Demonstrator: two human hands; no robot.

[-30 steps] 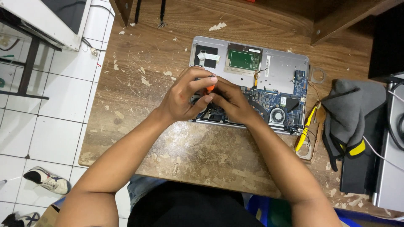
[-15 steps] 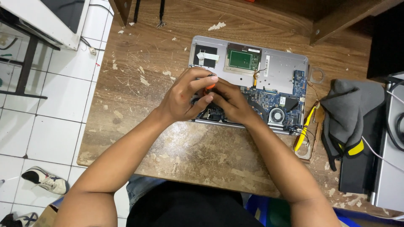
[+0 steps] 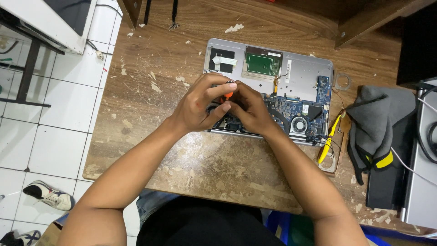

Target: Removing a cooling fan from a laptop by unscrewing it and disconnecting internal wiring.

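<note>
Both hands, left hand [image 3: 200, 107] and right hand [image 3: 248, 109], unmoved since earlier, fingers pinching an orange-handled screwdriver [image 3: 226, 96] over the opened laptop [image 3: 291, 77].

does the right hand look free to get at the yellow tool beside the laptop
Probably not right away: the right hand is closed with the left hand around an orange-handled tool. Otherwise the path to the yellow tool looks unobstructed.

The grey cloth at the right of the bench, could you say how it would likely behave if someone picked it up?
The grey cloth lies crumpled in soft folds, so it would probably sag limply. It looks light, and its yellow-trimmed edge might trail behind.
</note>
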